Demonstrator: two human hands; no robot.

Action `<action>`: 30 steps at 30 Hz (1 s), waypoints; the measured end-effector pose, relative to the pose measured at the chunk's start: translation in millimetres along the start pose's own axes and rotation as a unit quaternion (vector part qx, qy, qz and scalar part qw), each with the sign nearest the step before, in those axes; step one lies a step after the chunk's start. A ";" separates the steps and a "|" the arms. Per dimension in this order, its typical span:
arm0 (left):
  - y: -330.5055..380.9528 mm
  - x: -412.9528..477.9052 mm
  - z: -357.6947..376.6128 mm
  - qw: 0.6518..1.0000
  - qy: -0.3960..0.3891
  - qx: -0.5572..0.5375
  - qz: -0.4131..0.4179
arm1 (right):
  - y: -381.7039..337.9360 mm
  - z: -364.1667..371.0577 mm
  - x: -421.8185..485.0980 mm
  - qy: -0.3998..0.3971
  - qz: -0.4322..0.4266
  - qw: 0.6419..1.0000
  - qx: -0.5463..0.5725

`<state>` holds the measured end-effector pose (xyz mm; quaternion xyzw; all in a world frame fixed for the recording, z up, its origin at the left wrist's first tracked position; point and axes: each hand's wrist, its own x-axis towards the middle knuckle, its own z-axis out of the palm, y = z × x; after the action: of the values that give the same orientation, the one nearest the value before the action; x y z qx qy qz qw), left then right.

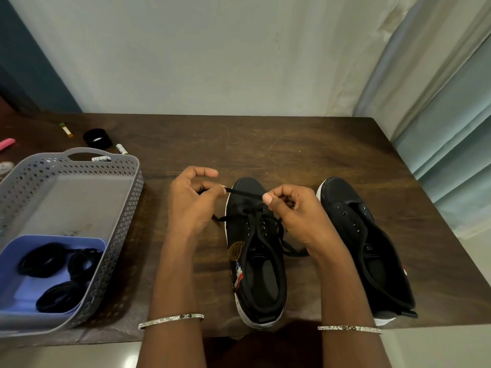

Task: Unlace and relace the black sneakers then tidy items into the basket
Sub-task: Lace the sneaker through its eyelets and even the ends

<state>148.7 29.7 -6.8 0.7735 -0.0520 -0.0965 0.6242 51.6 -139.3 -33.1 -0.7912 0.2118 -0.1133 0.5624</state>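
1. Pinching black shoelace [244, 193] taut between left grip [191, 205] and right grip [295, 211], above partly laced sneaker [256, 264] on desk [292, 144].
2. Just right of it, unlaced sneaker [372, 251].
3. In grey basket [127, 208] at left: blue tray [16, 264] holding black coils [53, 258].

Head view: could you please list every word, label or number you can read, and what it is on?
"S": on the tongue of the unlaced sneaker.
Too blurred to read: the badge on the laced sneaker.
Too small to read: the print on the white tubes.
Too blurred to read: the marks on the bangles.
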 end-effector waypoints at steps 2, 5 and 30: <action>-3.0 2.0 -1.1 0.998 0.054 0.028 -0.011 | 0.1 -4.2 -1.3 0.022 -0.002 1.000 -0.010; -7.9 5.1 -3.1 0.987 0.143 0.058 -0.041 | -0.2 -11.5 -3.0 0.055 -0.007 0.998 -0.031; -14.2 5.6 4.6 0.975 -0.057 0.198 0.083 | -8.8 -15.6 -9.6 0.068 0.012 0.987 0.145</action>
<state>152.6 27.2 -22.1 0.8680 -0.1696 -0.0760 0.4604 38.5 -145.6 -18.9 -0.6893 0.2400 -0.1897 0.6567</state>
